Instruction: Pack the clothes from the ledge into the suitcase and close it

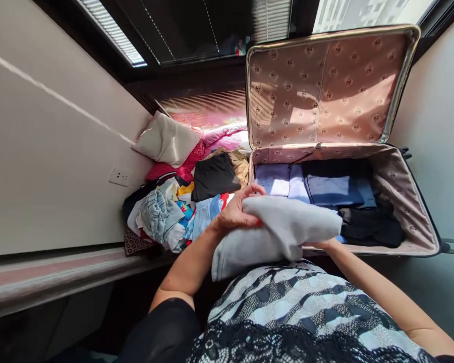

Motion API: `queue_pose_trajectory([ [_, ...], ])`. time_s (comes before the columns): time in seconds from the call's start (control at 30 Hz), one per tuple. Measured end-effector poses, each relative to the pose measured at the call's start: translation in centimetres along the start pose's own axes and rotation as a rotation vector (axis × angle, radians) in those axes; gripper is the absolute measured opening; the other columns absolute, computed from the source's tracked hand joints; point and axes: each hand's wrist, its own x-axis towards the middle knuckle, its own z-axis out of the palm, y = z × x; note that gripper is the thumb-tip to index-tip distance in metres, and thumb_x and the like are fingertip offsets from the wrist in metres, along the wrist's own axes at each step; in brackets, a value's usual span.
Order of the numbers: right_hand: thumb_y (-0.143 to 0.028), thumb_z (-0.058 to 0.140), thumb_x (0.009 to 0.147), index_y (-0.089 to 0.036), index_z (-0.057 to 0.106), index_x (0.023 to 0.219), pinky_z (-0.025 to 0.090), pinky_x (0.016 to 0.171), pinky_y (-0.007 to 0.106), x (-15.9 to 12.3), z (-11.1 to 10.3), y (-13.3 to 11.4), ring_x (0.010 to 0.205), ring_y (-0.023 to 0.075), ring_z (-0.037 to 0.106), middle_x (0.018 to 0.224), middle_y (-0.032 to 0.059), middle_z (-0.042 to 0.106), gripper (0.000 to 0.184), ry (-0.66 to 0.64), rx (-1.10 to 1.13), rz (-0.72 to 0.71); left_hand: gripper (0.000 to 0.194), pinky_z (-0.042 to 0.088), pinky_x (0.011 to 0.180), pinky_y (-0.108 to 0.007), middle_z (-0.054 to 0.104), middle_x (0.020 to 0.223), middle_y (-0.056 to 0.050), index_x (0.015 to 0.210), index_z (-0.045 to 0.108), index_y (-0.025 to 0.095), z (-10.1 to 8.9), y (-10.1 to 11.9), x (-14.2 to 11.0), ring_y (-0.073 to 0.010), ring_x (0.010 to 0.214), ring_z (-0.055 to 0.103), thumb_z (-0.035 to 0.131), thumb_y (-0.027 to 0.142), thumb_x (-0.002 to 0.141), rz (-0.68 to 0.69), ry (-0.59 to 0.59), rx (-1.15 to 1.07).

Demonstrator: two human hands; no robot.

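A light grey garment, partly folded over, is held up in front of my body, above the near edge of the suitcase. My left hand grips its left side, with the thumb and fingers curled at the fold. Beneath the garment's right end comes my right hand; its fingers are hidden by the cloth it holds up. Just beyond lies an open suitcase with a pink patterned lining. Inside are folded lavender clothes, a folded dark blue garment and black clothes.
To the left lies a heap of loose clothes, with a folded black garment on it. A cream cushion leans against the wall. The suitcase lid stands upright before the window; a wall socket is at left.
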Motion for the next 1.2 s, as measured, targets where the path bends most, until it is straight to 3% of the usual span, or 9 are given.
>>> queue_pose_trajectory([
  [0.2, -0.061, 0.101, 0.056, -0.02, 0.072, 0.111, 0.069, 0.094, 0.049, 2.9, -5.4, 3.4, 0.101, 0.0333, 0.079, 0.111, 0.0138, 0.083, 0.074, 0.438, 0.25, 0.285, 0.073, 0.058, 0.09, -0.033, 0.074, 0.111, -0.006, 0.12, 0.065, 0.02, -4.1, -3.5, 11.3, -0.0226, 0.097, 0.071, 0.101, 0.034, 0.058, -0.149, 0.384, 0.33],
  [0.43, -0.056, 0.067, 0.089, -0.016, 0.058, 0.146, 0.058, 0.117, 0.051, 14.5, -10.0, 7.8, 0.138, 0.0334, 0.068, 0.147, 0.0226, 0.07, 0.07, 0.569, -0.161, 0.41, 0.087, 0.04, 0.131, -0.05, 0.047, 0.171, -0.032, 0.166, 0.045, 0.006, -5.0, -9.0, 22.2, -0.0401, 0.159, 0.048, 0.084, 0.019, 0.089, -0.332, 0.592, 1.153],
  [0.53, -0.05, 0.061, 0.096, -0.012, 0.048, 0.161, 0.034, 0.135, 0.065, 15.6, -10.0, 10.0, 0.165, 0.0415, 0.04, 0.175, 0.0288, 0.042, 0.077, 0.655, -0.308, 0.462, 0.098, 0.024, 0.139, -0.063, 0.015, 0.187, -0.032, 0.177, 0.033, 0.006, -3.2, -13.2, 22.5, -0.0485, 0.176, 0.015, 0.083, 0.027, 0.095, -0.346, 0.406, 1.445],
  [0.63, -0.045, 0.06, 0.101, -0.017, 0.049, 0.167, 0.022, 0.136, 0.073, 15.4, -8.6, 11.4, 0.173, 0.0457, 0.019, 0.187, 0.0229, 0.022, 0.073, 0.506, -0.616, 0.409, 0.101, 0.015, 0.138, -0.076, -0.002, 0.192, -0.024, 0.183, 0.029, 0.017, -1.9, -17.7, 21.2, -0.0536, 0.176, -0.006, 0.079, 0.046, 0.101, -0.373, 0.27, 1.506],
  [0.73, -0.044, 0.063, 0.101, -0.022, 0.053, 0.168, 0.02, 0.134, 0.078, 15.5, -7.5, 13.2, 0.175, 0.0481, 0.01, 0.189, 0.0196, 0.023, 0.071, 0.284, -0.864, 0.305, 0.106, 0.015, 0.133, -0.086, -0.005, 0.192, -0.02, 0.185, 0.026, 0.028, -1.7, -21.2, 20.4, -0.0598, 0.173, -0.008, 0.077, 0.062, 0.099, -0.511, 0.254, 1.396],
  [0.83, -0.06, 0.066, 0.1, -0.018, 0.063, 0.159, 0.021, 0.133, 0.077, 16.3, -7.9, 16.1, 0.173, 0.0488, 0.018, 0.182, 0.0253, 0.036, 0.072, 0.255, -0.835, 0.239, 0.106, 0.02, 0.134, -0.084, -0.002, 0.193, -0.018, 0.184, 0.03, 0.034, -2.2, -23.1, 20.7, -0.0603, 0.174, -0.002, 0.08, 0.063, 0.095, -0.547, 0.283, 1.292],
  [1.0, -0.069, 0.071, 0.095, -0.017, 0.075, 0.14, 0.028, 0.129, 0.074, 18.1, -10.0, 19.1, 0.168, 0.0516, 0.028, 0.177, 0.0285, 0.042, 0.069, 0.253, -0.732, 0.276, 0.099, 0.037, 0.132, -0.072, 0.013, 0.191, -0.021, 0.177, 0.047, 0.029, -2.0, -22.0, 21.2, -0.06, 0.173, 0.013, 0.088, 0.051, 0.089, -0.481, 0.366, 1.209],
  [1.1, -0.057, 0.075, 0.095, -0.016, 0.075, 0.14, 0.026, 0.128, 0.075, 18.5, -10.5, 18.0, 0.166, 0.0544, 0.029, 0.175, 0.0307, 0.043, 0.061, 0.216, -0.804, 0.343, 0.094, 0.043, 0.127, -0.071, 0.027, 0.184, -0.032, 0.167, 0.06, 0.018, -0.7, -19.9, 20.9, -0.063, 0.167, 0.027, 0.095, 0.041, 0.083, -0.487, 0.292, 1.212],
  [1.2, -0.053, 0.072, 0.095, -0.019, 0.073, 0.143, 0.029, 0.125, 0.08, 18.0, -10.1, 16.1, 0.164, 0.0557, 0.035, 0.173, 0.0308, 0.044, 0.06, 0.175, -0.918, 0.339, 0.068, 0.043, 0.131, -0.06, 0.042, 0.178, -0.029, 0.153, 0.071, 0.016, -0.7, -17.2, 19.6, -0.051, 0.165, 0.041, 0.09, 0.039, 0.091, -0.373, 0.174, 1.225],
])
